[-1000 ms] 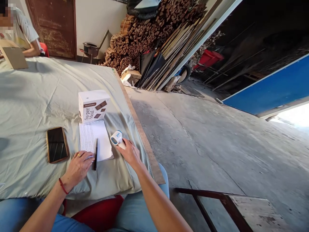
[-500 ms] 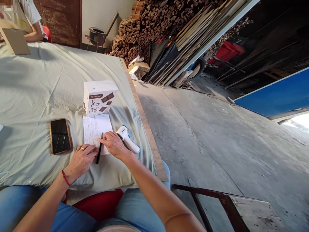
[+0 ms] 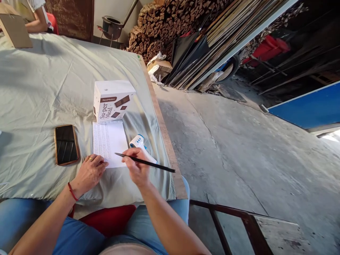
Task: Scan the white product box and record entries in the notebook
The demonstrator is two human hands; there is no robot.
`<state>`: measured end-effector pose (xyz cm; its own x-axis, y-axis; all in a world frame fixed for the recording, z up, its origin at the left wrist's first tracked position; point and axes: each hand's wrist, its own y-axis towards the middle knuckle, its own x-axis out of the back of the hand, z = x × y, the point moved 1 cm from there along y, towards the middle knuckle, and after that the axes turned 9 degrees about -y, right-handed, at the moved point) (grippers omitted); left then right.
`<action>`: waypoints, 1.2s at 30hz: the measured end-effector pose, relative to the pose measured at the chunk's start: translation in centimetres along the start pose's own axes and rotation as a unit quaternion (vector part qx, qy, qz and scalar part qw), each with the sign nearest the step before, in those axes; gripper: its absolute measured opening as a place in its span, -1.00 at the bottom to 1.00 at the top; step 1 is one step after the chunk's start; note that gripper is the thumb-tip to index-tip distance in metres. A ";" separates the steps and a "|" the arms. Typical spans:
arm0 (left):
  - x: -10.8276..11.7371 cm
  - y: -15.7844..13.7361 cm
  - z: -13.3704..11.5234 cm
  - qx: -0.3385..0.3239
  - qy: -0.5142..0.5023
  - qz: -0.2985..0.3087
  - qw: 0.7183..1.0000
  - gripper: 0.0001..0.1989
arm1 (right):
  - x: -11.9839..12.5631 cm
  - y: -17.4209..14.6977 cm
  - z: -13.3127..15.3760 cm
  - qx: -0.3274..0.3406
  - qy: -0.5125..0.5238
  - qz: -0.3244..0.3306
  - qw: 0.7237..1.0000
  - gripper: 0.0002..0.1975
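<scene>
A slim black pen (image 3: 159,166) is pinched in my right hand (image 3: 138,169), its tip to the left over the paper and its far end slanting right. I cannot tell whether the tip touches. My left hand (image 3: 90,172), with a ring and a red wrist cord, lies on the lower left corner of the white paper (image 3: 118,141). Rows of small handwriting fill the paper's left part; its right part is blank. Behind my right hand lies a white and blue infrared thermometer (image 3: 138,141), its handle partly hidden.
A white Su-per Meal box (image 3: 114,101) stands at the paper's far edge. A phone (image 3: 66,144) lies left of the paper. The table's wooden edge (image 3: 166,145) runs along the right. Across the cloth, a person sits by a cardboard box (image 3: 20,32).
My right hand has picked up the pen from the paper and turned it across the hand. My left hand stays at the paper's corner. The view has shifted slightly.
</scene>
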<state>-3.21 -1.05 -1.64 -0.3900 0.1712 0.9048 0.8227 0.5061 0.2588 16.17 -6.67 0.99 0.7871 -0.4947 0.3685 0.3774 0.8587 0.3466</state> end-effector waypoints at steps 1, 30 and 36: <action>0.0 0.0 0.0 0.002 0.002 0.003 1.000 -0.75 | -0.9 -0.4 0.3 -0.035 0.021 0.022 0.999 -0.92; 0.1 0.3 -0.5 -0.006 0.010 -0.002 1.000 -0.78 | -2.9 -2.0 -3.3 0.004 -0.124 0.091 0.988 -0.86; 0.1 0.3 -0.5 0.000 0.003 0.010 1.000 -0.77 | -2.9 -2.1 -3.4 0.001 -0.125 0.094 0.988 -0.86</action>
<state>-2.83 -1.30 -1.28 -0.3717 0.1765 0.9114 0.8302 0.5024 0.2414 14.78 -6.53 -3.75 0.6980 -0.3435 0.6283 0.2345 0.9387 0.2528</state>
